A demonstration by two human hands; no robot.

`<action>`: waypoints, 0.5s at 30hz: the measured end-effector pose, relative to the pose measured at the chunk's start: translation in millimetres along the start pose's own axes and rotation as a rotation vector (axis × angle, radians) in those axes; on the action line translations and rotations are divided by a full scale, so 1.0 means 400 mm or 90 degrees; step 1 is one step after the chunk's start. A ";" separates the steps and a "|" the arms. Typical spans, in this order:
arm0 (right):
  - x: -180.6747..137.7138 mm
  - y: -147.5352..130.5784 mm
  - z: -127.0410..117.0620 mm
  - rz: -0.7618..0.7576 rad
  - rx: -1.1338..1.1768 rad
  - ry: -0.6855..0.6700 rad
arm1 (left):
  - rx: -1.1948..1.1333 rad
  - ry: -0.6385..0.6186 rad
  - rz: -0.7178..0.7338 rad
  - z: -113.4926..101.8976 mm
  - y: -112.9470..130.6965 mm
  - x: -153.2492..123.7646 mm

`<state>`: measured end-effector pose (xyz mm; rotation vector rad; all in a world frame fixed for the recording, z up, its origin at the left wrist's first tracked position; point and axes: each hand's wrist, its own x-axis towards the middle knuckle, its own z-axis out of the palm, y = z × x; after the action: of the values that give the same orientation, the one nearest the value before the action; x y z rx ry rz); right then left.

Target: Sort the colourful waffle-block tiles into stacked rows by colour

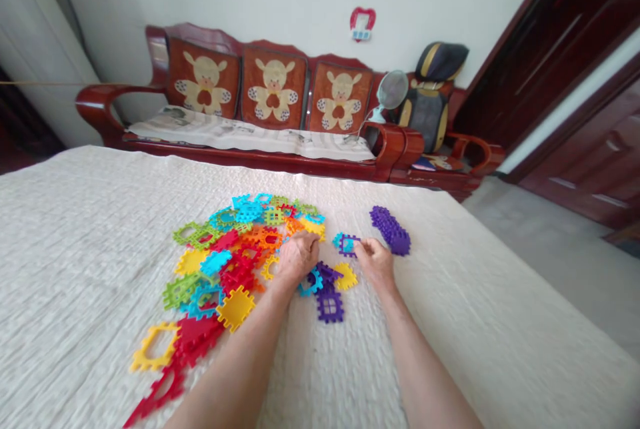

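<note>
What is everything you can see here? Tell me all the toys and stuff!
Plastic interlocking puzzle tiles: many, mixed colours, heaped left on the bed.
Stacked purple tiles: one pile, far right.
Loose purple tile: one, between the arms.
White textured bedspread: one, underneath.
Red wooden bench: one, with three bear cushions, behind.
Small fan: one, pale, on the bench.
Left hand: on the heap.
Right hand: pinching a purple-and-blue tile.
</note>
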<state>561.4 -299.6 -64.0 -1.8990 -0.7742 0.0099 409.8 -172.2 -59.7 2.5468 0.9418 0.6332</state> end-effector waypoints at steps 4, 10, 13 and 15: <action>0.000 0.023 0.005 0.014 0.051 0.013 | 0.003 0.000 0.005 -0.001 0.001 0.000; 0.000 0.027 0.010 0.022 0.105 0.002 | 0.009 0.001 0.010 0.007 -0.003 0.001; -0.003 0.028 0.013 0.032 0.136 0.013 | 0.014 0.003 0.013 0.005 -0.003 0.000; -0.008 0.033 0.006 0.026 0.146 0.022 | 0.020 -0.005 0.010 0.000 0.000 -0.001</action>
<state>564.5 -302.8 -76.9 -1.6920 -0.6814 0.0882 409.4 -172.4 -59.7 2.5851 0.9365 0.6176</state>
